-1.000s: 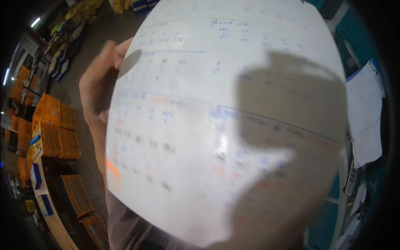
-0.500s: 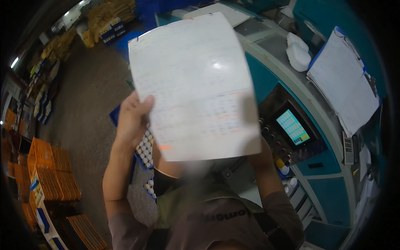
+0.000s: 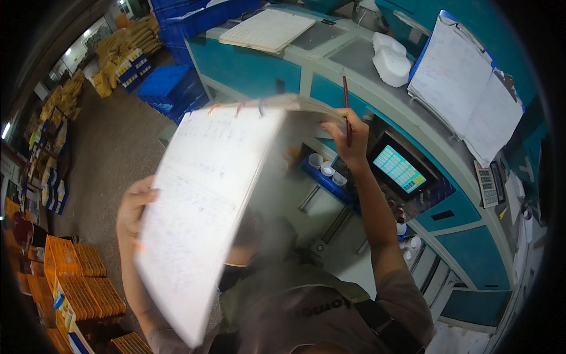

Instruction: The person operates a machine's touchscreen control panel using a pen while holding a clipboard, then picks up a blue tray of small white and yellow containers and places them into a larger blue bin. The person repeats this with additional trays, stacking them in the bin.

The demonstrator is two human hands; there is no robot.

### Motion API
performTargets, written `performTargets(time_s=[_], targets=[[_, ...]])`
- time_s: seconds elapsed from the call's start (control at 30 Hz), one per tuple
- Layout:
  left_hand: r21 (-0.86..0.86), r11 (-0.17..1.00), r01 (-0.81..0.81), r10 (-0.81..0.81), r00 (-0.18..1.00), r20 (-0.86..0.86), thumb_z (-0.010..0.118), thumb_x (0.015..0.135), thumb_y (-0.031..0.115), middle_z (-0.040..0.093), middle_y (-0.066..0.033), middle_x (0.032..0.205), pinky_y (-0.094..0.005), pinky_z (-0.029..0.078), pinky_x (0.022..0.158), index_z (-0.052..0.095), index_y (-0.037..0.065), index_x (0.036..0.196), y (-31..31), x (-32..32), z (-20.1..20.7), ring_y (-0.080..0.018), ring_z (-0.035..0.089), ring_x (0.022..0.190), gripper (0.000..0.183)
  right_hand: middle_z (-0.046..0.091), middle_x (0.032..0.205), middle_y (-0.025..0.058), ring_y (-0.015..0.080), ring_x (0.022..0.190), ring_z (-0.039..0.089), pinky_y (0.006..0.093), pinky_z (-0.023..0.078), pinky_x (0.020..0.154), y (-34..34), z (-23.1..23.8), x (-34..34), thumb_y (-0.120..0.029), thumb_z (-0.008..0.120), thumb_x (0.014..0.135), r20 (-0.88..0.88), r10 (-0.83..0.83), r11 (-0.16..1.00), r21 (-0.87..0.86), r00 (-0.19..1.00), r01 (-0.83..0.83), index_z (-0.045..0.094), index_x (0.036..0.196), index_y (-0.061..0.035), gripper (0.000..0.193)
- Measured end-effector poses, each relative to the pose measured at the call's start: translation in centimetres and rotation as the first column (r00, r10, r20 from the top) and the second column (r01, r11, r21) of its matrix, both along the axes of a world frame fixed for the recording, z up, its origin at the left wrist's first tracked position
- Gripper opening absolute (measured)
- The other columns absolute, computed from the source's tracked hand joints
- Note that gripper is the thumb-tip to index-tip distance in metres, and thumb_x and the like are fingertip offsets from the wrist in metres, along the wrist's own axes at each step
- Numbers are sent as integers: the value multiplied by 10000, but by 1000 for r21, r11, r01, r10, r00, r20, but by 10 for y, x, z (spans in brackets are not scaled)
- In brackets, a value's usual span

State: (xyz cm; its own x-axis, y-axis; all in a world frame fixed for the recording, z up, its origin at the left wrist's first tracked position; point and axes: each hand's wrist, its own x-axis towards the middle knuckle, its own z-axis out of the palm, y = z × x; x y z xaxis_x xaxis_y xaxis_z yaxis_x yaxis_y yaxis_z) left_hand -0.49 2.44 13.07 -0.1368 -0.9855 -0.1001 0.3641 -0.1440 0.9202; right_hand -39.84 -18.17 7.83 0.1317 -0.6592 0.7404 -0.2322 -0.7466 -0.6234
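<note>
A thick pad of handwritten sheets (image 3: 200, 183), tied along its top edge with small coloured loops, hangs tilted before my chest. My left hand (image 3: 135, 206) grips its left edge, thumb on the front page. At the pad's upper right corner, my right hand (image 3: 352, 138) pinches the sheets, which bend back there. A slim dark red pen (image 3: 346, 97) sticks up from between the fingers of that hand. Motion blurs the pad's right side, so I cannot make out how many sheets are folded back.
On my right a teal machine carries a lit screen (image 3: 399, 169), a white foam box (image 3: 390, 59), a clipboard with papers (image 3: 454, 76) and a calculator (image 3: 487, 184). Another paper stack (image 3: 268, 29) lies on its far end. Orange crates (image 3: 88, 289) stand left, blue crates (image 3: 171, 88) ahead.
The pad has swung from facing me squarely to a slant, down and to the left. My right hand has come up from behind its lower corner to its upper right corner, showing the pen.
</note>
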Motion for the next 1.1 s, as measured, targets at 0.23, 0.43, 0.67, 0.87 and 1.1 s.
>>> performTargets(time_s=[0.23, 0.43, 0.67, 0.87, 1.1], targets=[[-64, 998, -29, 27, 999, -29, 646, 948, 182, 618, -208, 1288, -284, 575, 808, 470, -84, 1367, -41, -19, -39, -204, 658, 1087, 526, 662, 695, 49, 84, 615, 595, 230, 467, 590, 28, 1, 13, -155, 750, 848, -101, -94, 964, 238, 990, 116, 631, 959, -5, 221], [-243, 897, -368, 291, 908, -301, 610, 981, 245, 589, -185, 1309, -343, 510, 965, 483, -55, 1347, -75, -108, -14, -222, 616, 1125, 489, 603, 792, 21, 77, 711, 547, 223, 440, 645, 28, -14, 36, -119, 683, 882, 124, 71, 935, 338, 990, -110, 605, 975, 3, 172], [153, 940, -305, 341, 854, -393, 604, 915, 113, 645, -352, 1013, -350, 618, 574, 493, -179, 1237, -34, -103, 67, -307, 731, 728, 448, 593, 741, 30, 68, 663, 538, 224, 432, 593, 14, -13, 7, -116, 621, 924, 86, -104, 982, 167, 991, 88, 600, 943, -25, 95], [250, 946, -206, 307, 817, -488, 580, 955, 151, 656, -281, 1083, -395, 625, 679, 485, -142, 1261, -73, -67, 25, -339, 712, 887, 434, 605, 704, 35, 83, 635, 557, 242, 445, 579, 1, -30, 17, -225, 673, 952, -63, -38, 987, 152, 997, 47, 645, 981, -17, 212], [113, 971, -211, 172, 285, -943, 551, 971, 208, 534, -260, 1244, -344, 621, 749, 434, -101, 1337, -97, -24, 1, -371, 635, 1068, 493, 533, 638, 123, 160, 572, 477, 310, 393, 537, -1, -45, 40, -227, 744, 875, -131, -104, 959, 250, 986, 135, 626, 944, 7, 271]])
